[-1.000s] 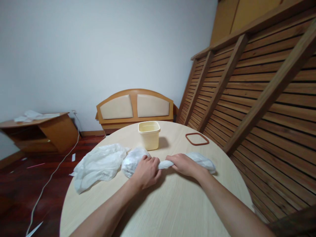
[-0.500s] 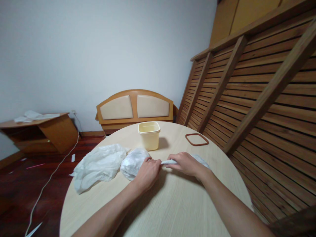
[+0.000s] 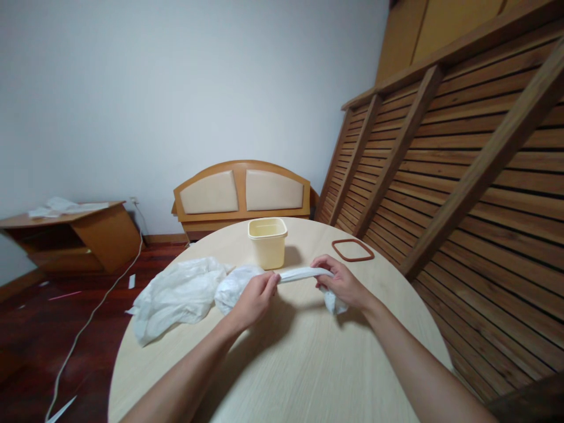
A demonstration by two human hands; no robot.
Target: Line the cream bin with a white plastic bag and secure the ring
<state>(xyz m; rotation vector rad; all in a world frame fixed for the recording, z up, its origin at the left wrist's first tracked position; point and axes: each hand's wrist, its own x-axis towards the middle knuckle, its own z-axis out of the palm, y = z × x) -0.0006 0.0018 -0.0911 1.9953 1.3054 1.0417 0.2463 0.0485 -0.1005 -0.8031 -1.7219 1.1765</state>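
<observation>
A white plastic bag [image 3: 304, 274], gathered into a narrow strip, is stretched between my two hands above the table. My left hand [image 3: 254, 298] pinches the strip's left end. The right end is gripped by my right hand [image 3: 341, 283], with a loose crumpled part hanging below the fingers. Just behind my left hand lies a bunched white plastic bag [image 3: 230, 289], partly hidden by it. Farther left, another white plastic bag [image 3: 178, 299] is spread out and wrinkled. A pale yellow plastic bin [image 3: 269, 249] stands upright beyond my hands.
A brown, rounded-square ring frame [image 3: 359, 259] lies on the round table [image 3: 317, 370] at the back right. Wooden slatted panels [image 3: 440, 176] lean along the right side. A white cable [image 3: 90, 320] crosses the floor at left, near a low wooden cabinet [image 3: 106, 235].
Both hands have risen a little off the table and moved apart. More of the strip now shows between them, and the bag's loose end hangs beneath my right hand.
</observation>
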